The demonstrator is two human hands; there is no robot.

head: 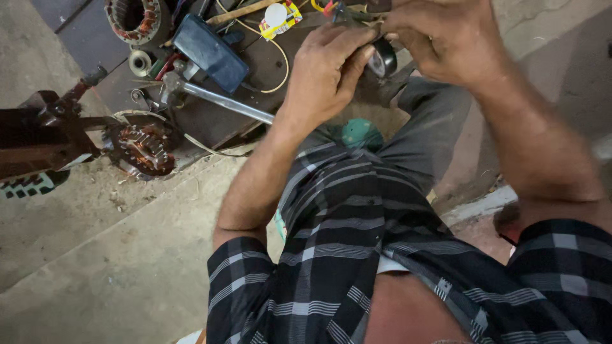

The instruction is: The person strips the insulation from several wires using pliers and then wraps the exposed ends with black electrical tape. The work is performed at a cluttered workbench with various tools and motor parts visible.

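The left hand (325, 70) grips a black tape roll (383, 60); the right hand (446, 38) pinches wires (357, 16) just above it, over the cluttered dark surface (210, 108).

We are in a motor repair workshop.
We see copper-wound stators (141, 148), a heavy wrench (217, 99) and loose wires (271, 57) scattered over a dark, worn tabletop (95, 38), with a bare, dusty concrete floor (95, 255) below.
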